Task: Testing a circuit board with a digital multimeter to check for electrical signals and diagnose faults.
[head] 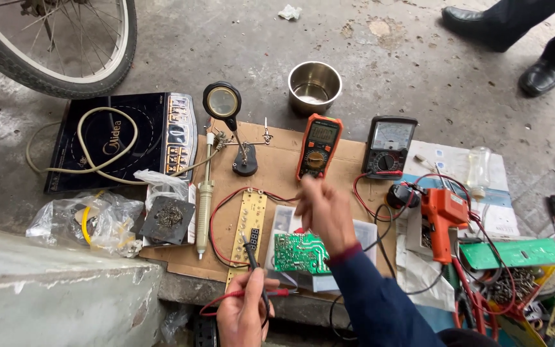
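Hands over a cardboard mat of circuit boards

Left hand [246, 307] – fingers clamped on two probes [255, 270]; right hand [324, 209] reaches toward the orange multimeter [318, 145], fingers blurred – cannot tell.

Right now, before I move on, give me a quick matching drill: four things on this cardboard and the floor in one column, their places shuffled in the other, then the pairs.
Things:
1. orange multimeter
2. green circuit board
3. steel bowl
4. black test probe

Places:
A. on the concrete beyond the cardboard's far edge
B. held in the left hand
C. lying under the right hand's wrist
D. just beyond the right hand's fingers, left of the black analog meter

Pairs: 1-D, 2-C, 3-A, 4-B
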